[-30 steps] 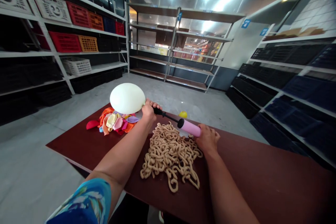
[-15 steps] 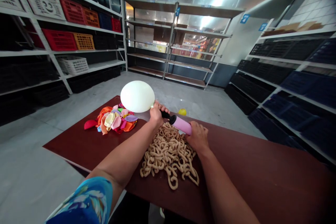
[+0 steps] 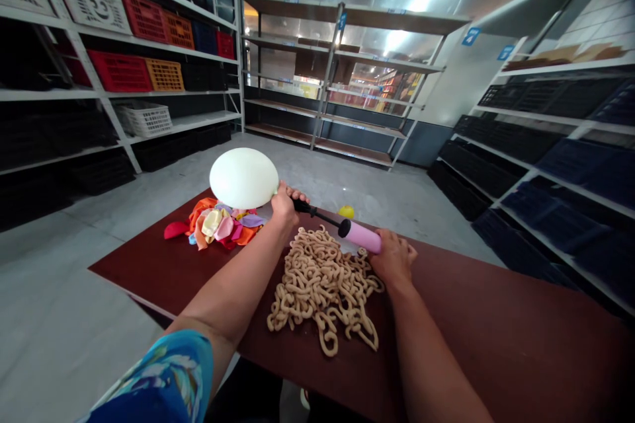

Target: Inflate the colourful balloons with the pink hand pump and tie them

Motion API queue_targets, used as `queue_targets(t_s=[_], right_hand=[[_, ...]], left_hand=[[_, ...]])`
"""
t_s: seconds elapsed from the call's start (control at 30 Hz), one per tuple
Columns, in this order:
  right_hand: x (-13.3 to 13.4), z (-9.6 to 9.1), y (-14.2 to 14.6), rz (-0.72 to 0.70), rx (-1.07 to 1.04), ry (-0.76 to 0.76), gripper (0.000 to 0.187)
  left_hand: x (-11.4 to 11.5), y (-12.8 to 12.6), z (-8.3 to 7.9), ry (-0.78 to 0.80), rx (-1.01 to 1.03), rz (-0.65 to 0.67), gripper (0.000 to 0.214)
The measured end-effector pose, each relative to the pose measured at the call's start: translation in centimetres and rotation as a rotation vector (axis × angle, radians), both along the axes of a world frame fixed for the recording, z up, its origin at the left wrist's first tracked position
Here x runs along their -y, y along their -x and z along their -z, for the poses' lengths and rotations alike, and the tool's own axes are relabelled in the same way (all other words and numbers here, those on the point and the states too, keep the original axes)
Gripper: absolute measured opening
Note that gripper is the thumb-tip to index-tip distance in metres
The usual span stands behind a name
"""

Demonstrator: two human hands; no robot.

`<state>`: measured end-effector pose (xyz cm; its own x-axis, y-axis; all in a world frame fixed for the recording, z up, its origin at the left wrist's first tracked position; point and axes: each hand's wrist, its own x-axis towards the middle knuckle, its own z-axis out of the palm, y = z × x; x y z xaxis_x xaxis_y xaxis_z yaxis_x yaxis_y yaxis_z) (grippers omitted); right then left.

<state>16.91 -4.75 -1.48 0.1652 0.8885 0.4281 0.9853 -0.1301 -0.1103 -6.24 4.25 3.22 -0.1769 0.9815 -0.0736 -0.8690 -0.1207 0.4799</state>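
Observation:
A pale, inflated balloon [image 3: 243,178] points out to the left over the table. My left hand [image 3: 284,202] is closed round its neck and the black end of a hand balloon pump [image 3: 364,236]. The pump's pink barrel is in the grip of my right hand [image 3: 395,256], and its thin black rod shows between the two hands. Below the pump lies a loose pile of beige, curly, rope-like pieces [image 3: 322,277], touching neither hand. Left of it, limp balloons [image 3: 218,225] of many colours form a heap, partly behind the inflated one.
The dark red-brown table [image 3: 471,317] extends right and left of the pile. A yellow round object [image 3: 346,212] shows beyond its far edge. Shelves with coloured crates [image 3: 119,71] line the left, dark crates [image 3: 526,139] the right, and a metal rack [image 3: 327,79] stands behind.
My hands have moved apart, the right one drawing the pink barrel to the right, so more of the pump's rod shows. My left hand and the inflated balloon have shifted slightly left.

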Motion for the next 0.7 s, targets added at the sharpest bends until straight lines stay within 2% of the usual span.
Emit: queue_targets(t_s=[0.17,0.43,0.57,0.7], right_hand=[[0.0,0.1,0.9,-0.038,0.013,0.039,0.038],[0.2,0.2,2.9,-0.153,0.046,0.001,0.043],[0.2,0.1,2.8,-0.183,0.054,0.028,0.043],[-0.1,-0.2,1.8,-0.128,0.051,0.071,0.044]], left_hand=[[0.1,-0.8,0.6,0.004,-0.004,0.018,0.039],[1.0,-3.3,1.2,-0.003,-0.037,0.099,0.039],[0.9,-3.1,1.0,0.010,-0.048,0.100,0.039],[0.5,-1.7,0.4,0.024,-0.047,0.061,0.039]])
